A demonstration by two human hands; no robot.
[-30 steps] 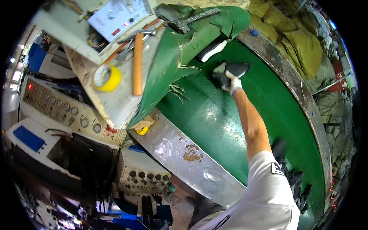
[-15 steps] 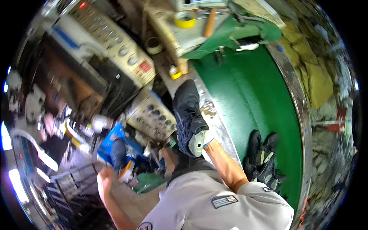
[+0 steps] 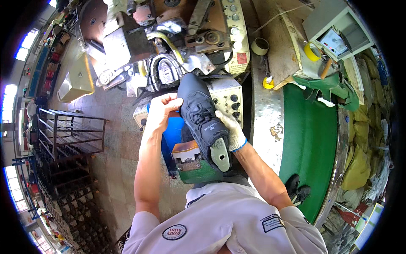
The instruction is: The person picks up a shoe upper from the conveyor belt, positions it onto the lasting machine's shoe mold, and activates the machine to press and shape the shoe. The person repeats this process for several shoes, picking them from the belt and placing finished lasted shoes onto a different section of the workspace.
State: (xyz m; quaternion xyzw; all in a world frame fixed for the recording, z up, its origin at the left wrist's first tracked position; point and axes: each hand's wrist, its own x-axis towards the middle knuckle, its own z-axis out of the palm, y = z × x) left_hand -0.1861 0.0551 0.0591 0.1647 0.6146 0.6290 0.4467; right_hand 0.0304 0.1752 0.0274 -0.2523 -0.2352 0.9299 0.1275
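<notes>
A black lace-up shoe upper [image 3: 196,106] is stretched over a grey-green shoe last [image 3: 220,155], whose heel end with a round hole points back at me. Both my hands hold it in front of the metal jaws of a machine [image 3: 165,71], toe pointing away. My bare left hand [image 3: 162,111] pinches the left edge near the toe between thumb and fingers. On the other side, my right hand [image 3: 231,129], in a pale knitted glove, grips the shoe around its middle; some of its fingers are hidden underneath.
Right of me runs a green conveyor belt [image 3: 306,139] carrying black shoes [image 3: 298,189]. A wooden bench [image 3: 281,46] beyond holds yellow tape [image 3: 312,51]. Below the machine are a knobbed panel [image 3: 227,98] and a blue bin [image 3: 171,137]. A metal rack [image 3: 72,133] stands left.
My view has swung left, toward the machine. My left hand, earlier apart at the left, now grips the shoe. The right hand still holds it, now before the machine's jaws.
</notes>
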